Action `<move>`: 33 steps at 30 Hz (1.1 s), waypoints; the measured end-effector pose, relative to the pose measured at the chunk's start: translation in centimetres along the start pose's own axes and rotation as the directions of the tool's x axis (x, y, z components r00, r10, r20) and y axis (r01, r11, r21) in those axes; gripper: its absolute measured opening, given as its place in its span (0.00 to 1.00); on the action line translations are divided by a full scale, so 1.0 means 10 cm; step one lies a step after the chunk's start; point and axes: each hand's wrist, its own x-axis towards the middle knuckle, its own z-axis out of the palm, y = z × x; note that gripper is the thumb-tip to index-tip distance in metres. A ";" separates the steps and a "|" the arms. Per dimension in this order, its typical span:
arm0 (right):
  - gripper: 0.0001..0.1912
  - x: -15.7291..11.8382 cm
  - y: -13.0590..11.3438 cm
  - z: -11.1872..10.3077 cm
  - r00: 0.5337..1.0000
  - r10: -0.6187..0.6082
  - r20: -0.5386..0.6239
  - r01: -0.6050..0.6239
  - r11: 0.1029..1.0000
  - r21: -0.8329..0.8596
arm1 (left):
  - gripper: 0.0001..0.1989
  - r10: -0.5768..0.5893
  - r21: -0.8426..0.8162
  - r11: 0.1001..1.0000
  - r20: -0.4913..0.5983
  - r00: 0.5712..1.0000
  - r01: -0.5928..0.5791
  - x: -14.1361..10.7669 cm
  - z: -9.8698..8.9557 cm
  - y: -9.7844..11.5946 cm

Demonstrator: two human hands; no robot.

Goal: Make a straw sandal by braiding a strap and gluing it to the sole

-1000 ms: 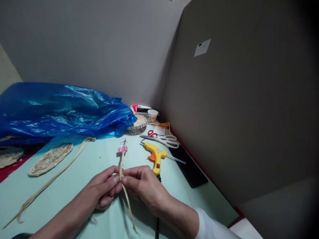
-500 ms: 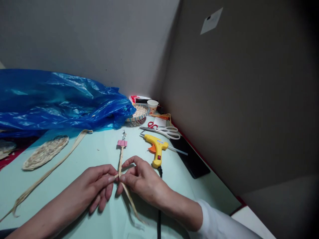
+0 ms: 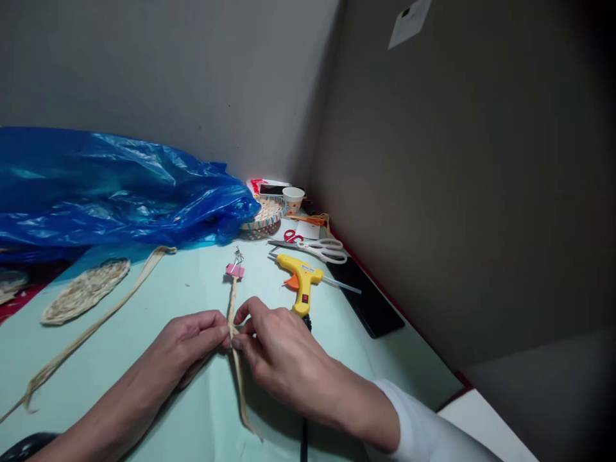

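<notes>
A narrow braid (image 3: 233,295) of pale plant fibre runs toward me from a pink binder clip (image 3: 235,271) on the table. My left hand (image 3: 195,340) pinches the braid's left side between thumb and forefinger. From the right, my right hand (image 3: 274,340) grips it at the same spot, fingertips nearly meeting the left ones. A loose fibre strand (image 3: 241,398) hangs below the fingers toward the table's near side. Which strand each hand pinches is partly hidden by the fingers.
A yellow glue gun (image 3: 301,279) lies right of the braid, near white scissors (image 3: 325,249) and a black phone-like slab (image 3: 368,298). Leftward are a long fibre strip (image 3: 96,326) and a woven oval piece (image 3: 86,292). Behind are blue plastic (image 3: 129,192), a basket (image 3: 264,215) and a paper cup (image 3: 293,200).
My left fingers have moved right and curled in against the braid. My right hand has rolled over it, knuckles more upward. The hanging strand has swung left, and the view has shifted slightly.
</notes>
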 end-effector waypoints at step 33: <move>0.15 0.23 0.15 0.21 0.995 0.089 0.040 -0.095 0.794 0.601 | 0.19 0.035 0.052 0.998 0.088 0.995 -0.040 -0.01 -0.03 -0.10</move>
